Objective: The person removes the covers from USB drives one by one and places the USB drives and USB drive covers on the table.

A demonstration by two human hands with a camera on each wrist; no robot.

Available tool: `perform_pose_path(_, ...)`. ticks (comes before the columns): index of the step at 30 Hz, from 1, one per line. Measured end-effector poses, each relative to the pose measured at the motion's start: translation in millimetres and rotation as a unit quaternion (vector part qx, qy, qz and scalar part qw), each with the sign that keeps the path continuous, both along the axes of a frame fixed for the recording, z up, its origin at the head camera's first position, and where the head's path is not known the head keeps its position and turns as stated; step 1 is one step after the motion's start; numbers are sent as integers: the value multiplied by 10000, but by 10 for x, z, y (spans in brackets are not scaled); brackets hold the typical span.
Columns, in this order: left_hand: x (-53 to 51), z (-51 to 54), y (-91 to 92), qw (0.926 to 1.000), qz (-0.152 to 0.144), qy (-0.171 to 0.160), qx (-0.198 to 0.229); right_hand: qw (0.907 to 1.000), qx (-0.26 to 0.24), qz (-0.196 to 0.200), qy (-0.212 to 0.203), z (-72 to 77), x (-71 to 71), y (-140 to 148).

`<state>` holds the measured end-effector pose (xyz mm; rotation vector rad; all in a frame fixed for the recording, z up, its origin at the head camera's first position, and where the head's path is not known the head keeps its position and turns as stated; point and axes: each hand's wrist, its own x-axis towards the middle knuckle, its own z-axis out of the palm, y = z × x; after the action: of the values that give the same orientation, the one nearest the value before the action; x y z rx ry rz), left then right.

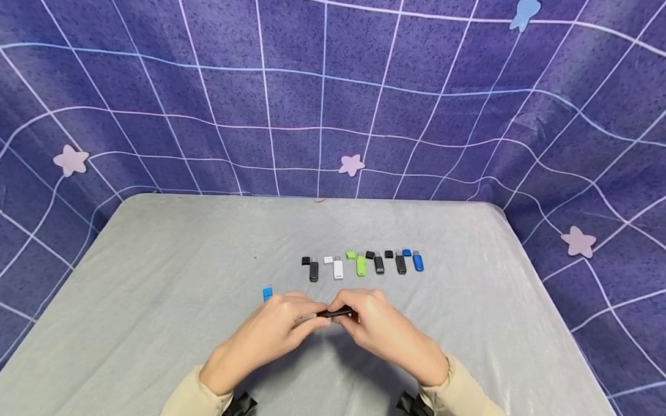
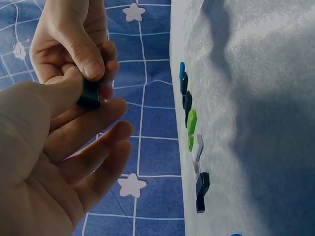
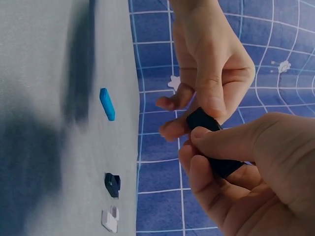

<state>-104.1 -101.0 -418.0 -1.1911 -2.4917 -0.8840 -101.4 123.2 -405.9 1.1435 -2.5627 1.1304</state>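
Observation:
Above the grey table, both hands meet at a black USB flash drive (image 1: 337, 313). My left hand (image 1: 276, 325) pinches one end of it between thumb and forefinger; its other fingers are loosely spread in the left wrist view. My right hand (image 1: 381, 323) grips the other end, thumb on top and fingers curled beneath. The right wrist view shows the black cap end (image 3: 201, 119) at the left fingertips and the body (image 3: 225, 167) under the right thumb. Whether cap and body are joined is hidden by the fingers. A blue USB drive (image 1: 267, 292) lies just beyond my left hand, partly covered by it.
Beyond the hands, a row of USB drives with caps off lies on the table (image 1: 171, 276): a white one (image 1: 338, 269), a green one (image 1: 361, 265), a blue one (image 1: 418, 262) and several black ones (image 1: 313, 271). Purple gridded cloth (image 1: 292, 102) surrounds the table's back and sides.

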Motion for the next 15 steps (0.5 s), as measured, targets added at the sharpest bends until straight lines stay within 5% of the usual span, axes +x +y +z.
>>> perform_pose_path(5,-9,-19,1,9996,40,26,289,9998,137,-20,-104,9,3,4)
perform_pose_path(15,1,-9,4,9966,31,-759,314,9997,121,157,114,-6,-6,6)
